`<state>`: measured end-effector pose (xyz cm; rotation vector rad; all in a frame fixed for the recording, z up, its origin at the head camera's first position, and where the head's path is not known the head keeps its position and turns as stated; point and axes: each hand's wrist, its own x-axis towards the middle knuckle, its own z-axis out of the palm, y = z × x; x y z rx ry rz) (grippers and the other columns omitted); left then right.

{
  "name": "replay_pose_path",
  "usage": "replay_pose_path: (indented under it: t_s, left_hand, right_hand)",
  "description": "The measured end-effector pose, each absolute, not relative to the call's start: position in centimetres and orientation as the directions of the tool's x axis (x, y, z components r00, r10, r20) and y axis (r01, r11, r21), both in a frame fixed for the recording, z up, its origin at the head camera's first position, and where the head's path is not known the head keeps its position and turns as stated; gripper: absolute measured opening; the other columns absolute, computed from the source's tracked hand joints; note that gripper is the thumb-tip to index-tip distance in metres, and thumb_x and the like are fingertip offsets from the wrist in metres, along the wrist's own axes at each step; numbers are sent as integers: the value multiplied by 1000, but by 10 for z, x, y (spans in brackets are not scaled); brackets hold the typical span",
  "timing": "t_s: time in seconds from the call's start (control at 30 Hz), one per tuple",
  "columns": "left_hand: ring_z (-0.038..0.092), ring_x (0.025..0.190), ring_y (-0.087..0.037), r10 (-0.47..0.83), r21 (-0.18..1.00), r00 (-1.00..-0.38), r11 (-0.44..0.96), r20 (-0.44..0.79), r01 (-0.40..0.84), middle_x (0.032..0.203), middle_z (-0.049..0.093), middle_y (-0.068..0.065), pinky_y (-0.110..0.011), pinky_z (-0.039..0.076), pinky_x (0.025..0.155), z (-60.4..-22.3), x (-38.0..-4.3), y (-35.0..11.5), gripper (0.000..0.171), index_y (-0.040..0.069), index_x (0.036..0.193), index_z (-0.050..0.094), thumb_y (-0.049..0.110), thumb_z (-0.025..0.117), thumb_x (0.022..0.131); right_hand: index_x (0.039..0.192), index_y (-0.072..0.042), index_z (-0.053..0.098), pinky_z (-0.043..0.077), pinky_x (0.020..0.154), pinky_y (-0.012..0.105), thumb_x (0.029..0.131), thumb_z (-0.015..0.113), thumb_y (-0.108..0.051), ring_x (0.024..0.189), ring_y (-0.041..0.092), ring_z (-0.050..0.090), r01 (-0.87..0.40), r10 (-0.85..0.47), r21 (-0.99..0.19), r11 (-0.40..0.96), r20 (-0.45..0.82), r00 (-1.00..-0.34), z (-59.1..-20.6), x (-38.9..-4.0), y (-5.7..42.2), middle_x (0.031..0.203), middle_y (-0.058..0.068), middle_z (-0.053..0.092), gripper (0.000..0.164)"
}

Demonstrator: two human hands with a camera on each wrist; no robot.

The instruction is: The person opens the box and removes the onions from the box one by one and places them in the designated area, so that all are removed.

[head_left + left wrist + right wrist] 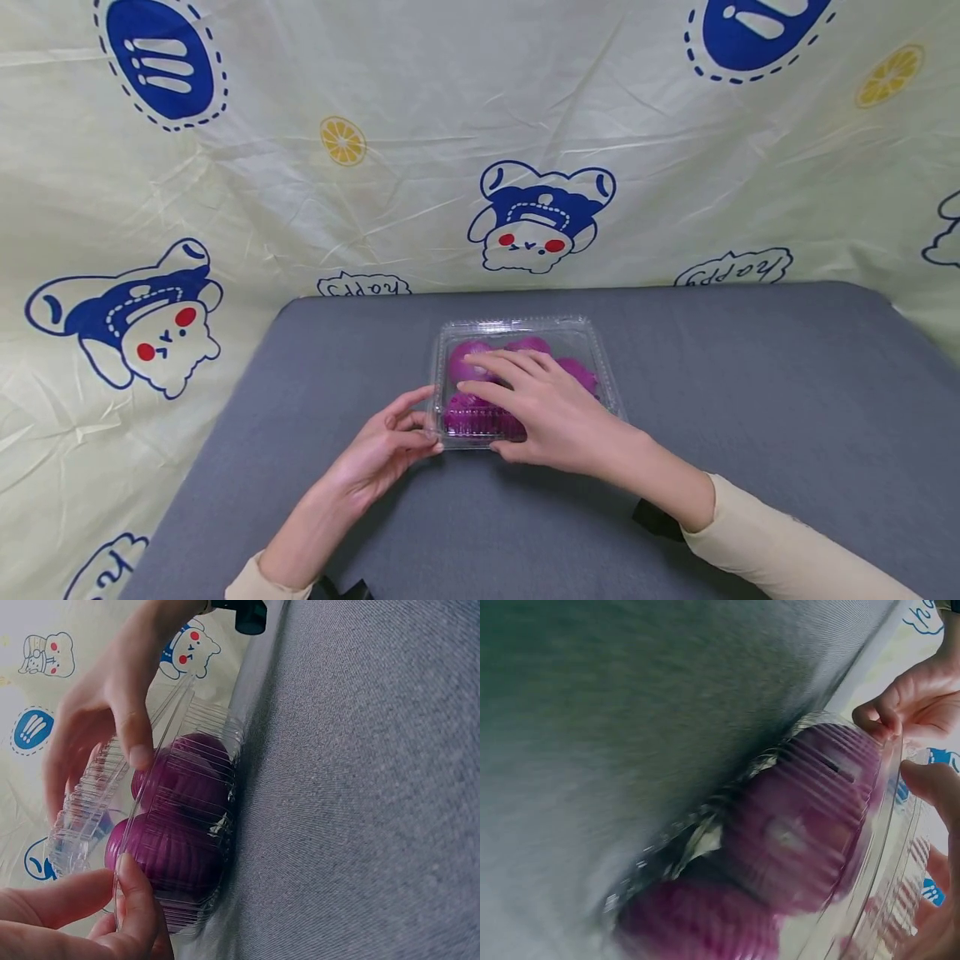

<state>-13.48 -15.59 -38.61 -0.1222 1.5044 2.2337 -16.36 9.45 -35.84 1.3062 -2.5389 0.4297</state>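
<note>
A clear plastic clamshell box (600,350) with ribbed walls sits on the table, its lid over several round purple things (576,373) that look like red onions. At the box's front left corner, my left hand (378,454) pinches the rim between thumb and finger; the left wrist view shows this rim (133,817) close up. My right hand (551,408) lies spread over the lid, fingers fairly straight, its thumb by the front rim. That hand hides part of the lid and some of the purple things. Lid and base look slightly apart along the front in the left wrist view.
Grey cloth covers the table (750,400). Behind it hangs a pale printed curtain (420,208) with cartoon figures. Dark wrist devices show at the right wrist (658,518) and the left wrist (347,590).
</note>
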Motion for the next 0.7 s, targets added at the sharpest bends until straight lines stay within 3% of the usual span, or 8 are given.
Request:
replay_pose_path:
  t_s: [0.43, 0.7]
  left_hand:
    - [61, 75, -18, 381, 852, -881, -323, -281, -411, 101, 47, -10, -31, 54, 80, -386, -136, -159, 74, 2, 153, 27, -23, 49, 86]
    - [60, 74, -19, 393, 854, -877, -318, -277, -412, 102, 45, -10, -31, 54, 80, -385, -135, -163, 74, 2, 153, 28, -23, 49, 86]
  right_hand:
    - [141, -24, 55, 38, 100, 59, 71, 82, -50, 136, 30, 36, -692, -602, -98, 715, 417, -681, -364, -150, 144, 153, 3, 38, 80]
    - [140, -24, 56, 33, 99, 69, 69, 80, -57, 143, 37, 26, -601, -502, -162, 783, 407, -763, -372, -146, 165, 159, 2, 28, 82]
